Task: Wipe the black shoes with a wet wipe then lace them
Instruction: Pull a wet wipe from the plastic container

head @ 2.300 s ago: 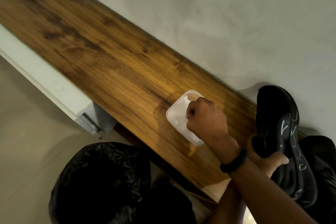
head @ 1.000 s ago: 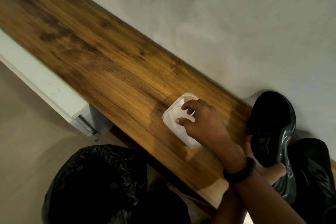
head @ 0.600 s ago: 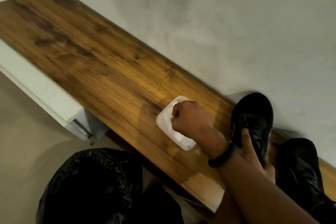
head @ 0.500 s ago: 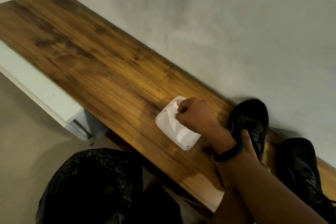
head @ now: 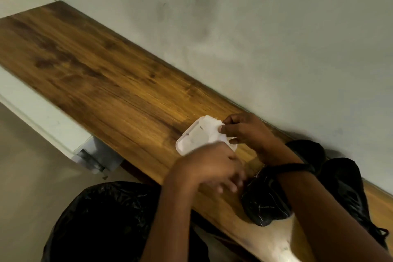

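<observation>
White wet wipe (head: 209, 125), crumpled, in pinch of right grip (head: 242, 132) (left grip (head: 210, 166) loose) over tub (head: 187, 144).

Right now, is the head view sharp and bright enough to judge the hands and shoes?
Head view: dim, warm light, glare low on the wooden board; the left hand is motion-blurred, the right hand pinching the wet wipe reads sharper; the black shoes sink into shadow, little detail.
</observation>
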